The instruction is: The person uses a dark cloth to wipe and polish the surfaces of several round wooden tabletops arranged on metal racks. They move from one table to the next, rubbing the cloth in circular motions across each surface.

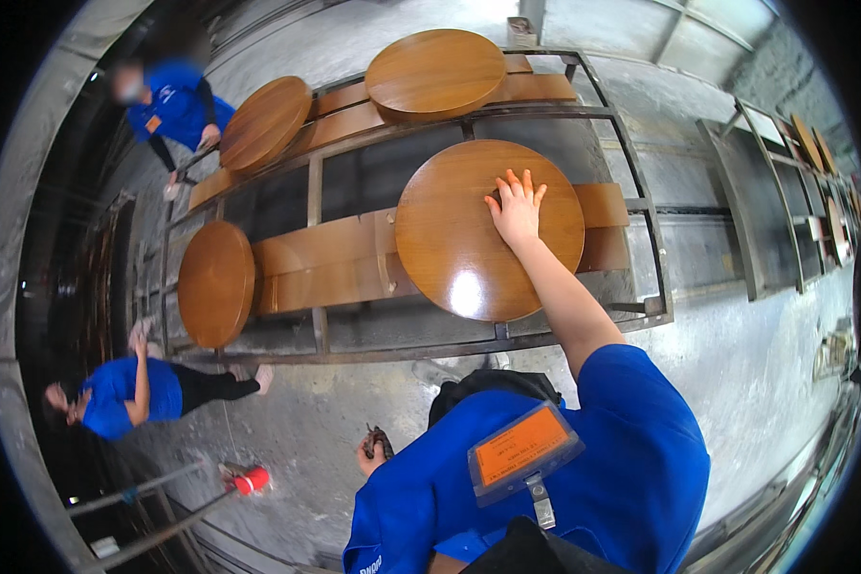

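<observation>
My right hand (518, 208) lies with fingers spread on the glossy brown round wooden tabletop (450, 230). Its fingertips look orange-stained. A small dark patch shows between thumb and forefinger; whether it is a shadow or a thing, I cannot tell. Low by my side, my left hand (371, 457) is closed around a dark crumpled wad (381, 442), too small to tell whether it is cloth. The tabletop rests on brown boards (335, 256) laid along a metal frame rack (655, 258).
Other round tabletops stand on the rack: one lies at the back (435, 75), and two are at the left, a far one (266, 122) and a near one (216, 284). Two co-workers in blue, one far (177, 100) and one near (134, 392), stand left. A red container (252, 480) sits lower left.
</observation>
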The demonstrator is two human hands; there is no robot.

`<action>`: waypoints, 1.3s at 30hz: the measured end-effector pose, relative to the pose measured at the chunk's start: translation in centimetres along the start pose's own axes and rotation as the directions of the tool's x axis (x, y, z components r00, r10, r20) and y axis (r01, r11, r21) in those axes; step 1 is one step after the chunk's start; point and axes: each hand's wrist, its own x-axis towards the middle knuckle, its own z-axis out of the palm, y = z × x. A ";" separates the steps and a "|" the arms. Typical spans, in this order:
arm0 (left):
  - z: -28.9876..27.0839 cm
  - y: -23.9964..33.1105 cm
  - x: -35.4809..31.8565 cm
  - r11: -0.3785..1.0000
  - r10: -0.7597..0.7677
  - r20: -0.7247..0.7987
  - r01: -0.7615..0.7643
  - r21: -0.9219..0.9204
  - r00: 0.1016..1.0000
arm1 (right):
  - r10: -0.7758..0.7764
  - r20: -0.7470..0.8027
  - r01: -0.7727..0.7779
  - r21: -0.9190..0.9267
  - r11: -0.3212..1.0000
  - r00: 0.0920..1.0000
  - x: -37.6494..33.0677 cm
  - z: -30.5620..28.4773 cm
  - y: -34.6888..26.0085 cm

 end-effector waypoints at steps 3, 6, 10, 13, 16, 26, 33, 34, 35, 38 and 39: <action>0.1 2.1 4.5 0.994 0.029 0.134 -0.043 0.103 0.991 | 0.088 -0.062 -0.087 0.013 0.996 0.994 -0.7 0.0 -0.4; 0.8 7.8 9.0 0.959 0.192 0.329 -0.247 0.136 0.925 | 0.158 -0.130 -0.152 0.050 0.987 0.979 -0.5 0.0 -0.9; 3.1 17.3 11.8 0.818 0.368 0.497 -0.528 0.230 0.786 | 0.258 -0.172 -0.262 -0.002 0.965 0.951 0.7 1.4 -4.0; 5.3 22.6 13.3 0.733 0.422 0.620 -0.651 0.197 0.662 | 0.220 -0.114 -0.224 -0.023 0.974 0.969 1.3 3.2 -8.6; 6.2 24.9 14.3 0.637 0.447 0.752 -0.763 0.112 0.485 | 0.046 -0.022 -0.047 -0.046 0.998 0.999 1.7 4.3 -11.2; 5.6 26.9 17.0 0.594 0.469 0.786 -0.802 0.056 0.402 | 0.416 -0.111 -0.429 -0.291 0.855 0.903 5.6 1.1 -2.0; 8.3 28.7 16.3 0.566 0.512 0.797 -0.824 -0.032 0.321 | -0.162 0.091 0.159 0.035 0.987 0.983 4.7 4.7 -12.7; 7.9 28.7 16.4 0.577 0.505 0.792 -0.817 -0.015 0.342 | -0.045 0.088 0.051 -0.068 0.996 0.995 5.6 3.9 -10.0; 7.1 28.6 16.5 0.588 0.502 0.780 -0.809 0.008 0.373 | 0.045 -0.008 -0.046 -0.180 0.983 0.999 6.5 3.0 -6.7; 4.8 28.2 17.0 0.567 0.527 0.752 -0.823 0.036 0.396 | 0.452 -0.210 -0.495 -0.264 0.828 0.867 9.0 1.5 1.1; 4.3 28.0 17.0 0.556 0.544 0.738 -0.830 0.039 0.399 | 0.570 -0.220 -0.611 -0.270 0.744 0.792 9.7 1.6 1.8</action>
